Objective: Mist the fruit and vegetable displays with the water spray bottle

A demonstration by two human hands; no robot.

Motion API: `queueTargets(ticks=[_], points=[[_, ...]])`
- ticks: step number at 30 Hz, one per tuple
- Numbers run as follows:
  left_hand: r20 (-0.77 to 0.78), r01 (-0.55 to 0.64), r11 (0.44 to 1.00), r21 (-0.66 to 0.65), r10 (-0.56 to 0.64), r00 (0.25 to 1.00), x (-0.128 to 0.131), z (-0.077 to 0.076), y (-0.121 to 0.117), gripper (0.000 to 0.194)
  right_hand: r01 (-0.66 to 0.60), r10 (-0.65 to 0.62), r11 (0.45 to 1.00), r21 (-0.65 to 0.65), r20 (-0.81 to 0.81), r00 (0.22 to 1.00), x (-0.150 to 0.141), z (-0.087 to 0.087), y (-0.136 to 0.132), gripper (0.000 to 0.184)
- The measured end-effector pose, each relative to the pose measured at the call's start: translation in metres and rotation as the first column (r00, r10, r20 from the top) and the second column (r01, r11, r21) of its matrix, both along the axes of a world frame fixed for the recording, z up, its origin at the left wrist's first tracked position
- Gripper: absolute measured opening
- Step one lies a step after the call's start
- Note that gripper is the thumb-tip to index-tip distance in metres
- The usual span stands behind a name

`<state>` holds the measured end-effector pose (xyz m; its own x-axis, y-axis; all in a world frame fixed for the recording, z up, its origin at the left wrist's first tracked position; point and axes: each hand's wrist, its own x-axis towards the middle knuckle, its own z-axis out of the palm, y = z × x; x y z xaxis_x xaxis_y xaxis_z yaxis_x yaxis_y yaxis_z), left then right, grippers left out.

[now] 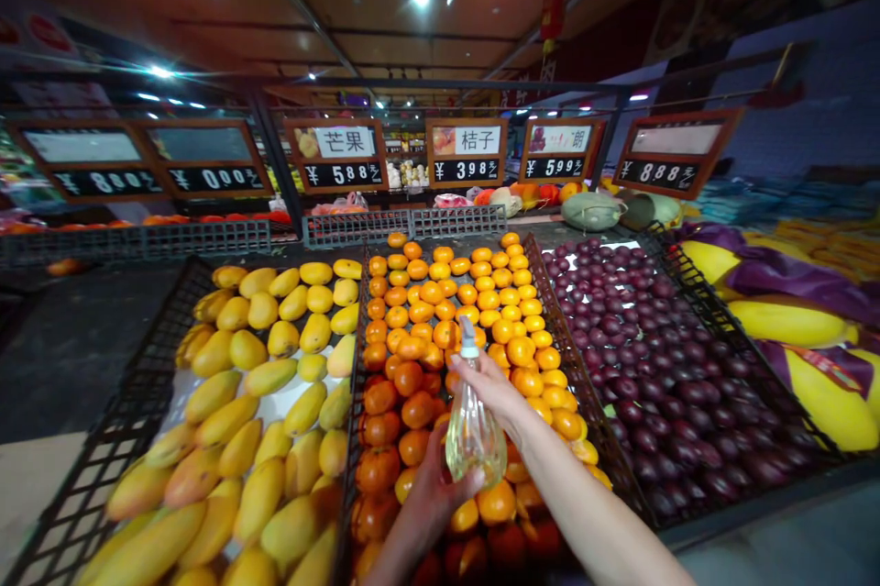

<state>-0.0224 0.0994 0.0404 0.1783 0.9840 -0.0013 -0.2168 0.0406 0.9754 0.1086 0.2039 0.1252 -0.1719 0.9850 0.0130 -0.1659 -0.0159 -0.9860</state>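
Two hands of mine hold a clear plastic spray bottle (471,439) at about 12 o'clock, above a black crate of tangerines (440,311). My right hand (489,381) wraps the bottle's neck just under the white nozzle (468,340), its fingers closed tight. My left hand (430,499) sits lower, with its fingers (462,480) curled against the bottle's base. Clear liquid fills the bottle's lower part. I cannot tell whether the bottle touches the tangerines. Yellow mangoes (258,403) fill a crate at 9 o'clock, and dark purple fruit (660,357) fills another at 3 o'clock. Price signs (467,153) stand beyond them at 12 o'clock.
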Motion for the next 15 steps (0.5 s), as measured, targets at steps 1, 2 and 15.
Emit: queueTargets(ticks=[1, 2, 15], points=[[-0.037, 0.041, 0.999, 0.02, -0.04, 0.999, 0.007, 0.003, 0.006, 0.086, 0.069, -0.069, 0.997, -0.04, -0.015, 0.997, 0.014, 0.002, 0.0, 0.063], [-0.087, 0.075, 0.996, 0.039, -0.072, 0.994, 0.015, 0.006, 0.013, 0.082, 0.13, -0.132, 0.988, -0.082, -0.023, 0.991, 0.028, 0.005, -0.001, 0.063], [-0.054, 0.268, 0.96, 0.081, -0.265, 0.963, 0.081, 0.033, 0.062, 0.087, 0.446, -0.466, 0.871, -0.205, -0.058, 0.883, 0.109, 0.026, 0.011, 0.041]])
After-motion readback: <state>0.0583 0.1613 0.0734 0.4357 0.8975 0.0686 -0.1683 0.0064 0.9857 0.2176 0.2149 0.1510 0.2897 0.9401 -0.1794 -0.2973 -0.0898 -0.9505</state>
